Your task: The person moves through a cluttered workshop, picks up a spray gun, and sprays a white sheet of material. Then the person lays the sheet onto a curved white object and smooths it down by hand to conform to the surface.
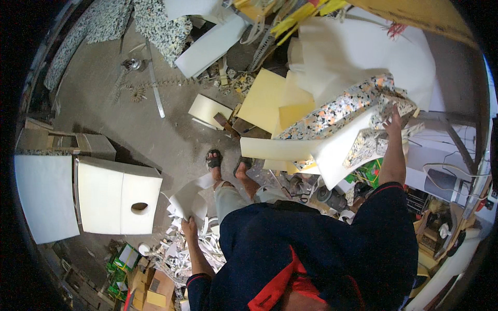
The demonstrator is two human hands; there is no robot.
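Note:
My left hand (190,228) is closed on the lower end of a thin, curved white foam sheet (188,199), beside my left leg. On the right my right arm is stretched out. My right hand (394,122) has its fingers apart and lies against a speckled foam block (386,106) on top of a pile. Around it are a long multicoloured speckled foam piece (334,110) and a bent white foam sheet (345,140). A cream foam strip (277,148) runs from the pile toward my feet.
White strip scraps (205,246) lie heaped by my left leg. Two pale foam-topped blocks stand at left, one with a round hole (139,208). Yellow foam sheets (262,98), a metal strip (155,90) and speckled foam slabs (161,31) lie ahead. Tools and a motor-like part (329,196) sit at right.

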